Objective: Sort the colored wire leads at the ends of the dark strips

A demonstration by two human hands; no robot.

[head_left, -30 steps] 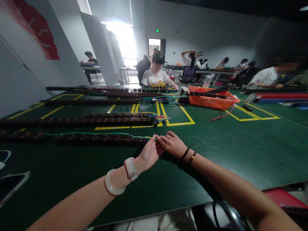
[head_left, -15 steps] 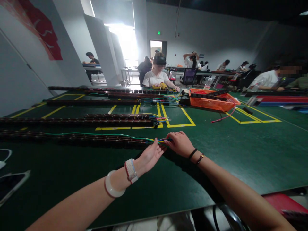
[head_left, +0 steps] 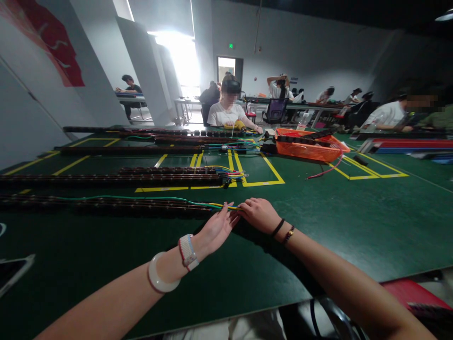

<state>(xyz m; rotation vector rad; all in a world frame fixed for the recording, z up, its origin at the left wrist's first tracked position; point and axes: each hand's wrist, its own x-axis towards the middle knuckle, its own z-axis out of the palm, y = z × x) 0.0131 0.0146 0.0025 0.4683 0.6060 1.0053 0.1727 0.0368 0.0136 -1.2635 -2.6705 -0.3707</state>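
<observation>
Coloured wires (head_left: 216, 205) first: where do we see them against the fingers?

They come off the right end of the nearest dark strip (head_left: 152, 206), and we can follow yellow and green past the thumb of the left hand (head_left: 213, 232), then straight into the fingertips of the right hand (head_left: 261, 215).

So are both hands clamped on?

Just the right, as we read it: fingers curled together and pinched on the wires, which we lose sight of inside the grip. Left one's palm up, fingers stretched out, thumb standing apart, wires crossing that gap. Whether it's touching them, we honestly can't tell.

And around that?

We've got more dark strips (head_left: 170, 178) just beyond on the green table (head_left: 354, 222), near yellow tape lines (head_left: 264, 183). An orange basket (head_left: 307, 153) sits further back, right side, and a person (head_left: 226, 114) is seated across from us.
</observation>
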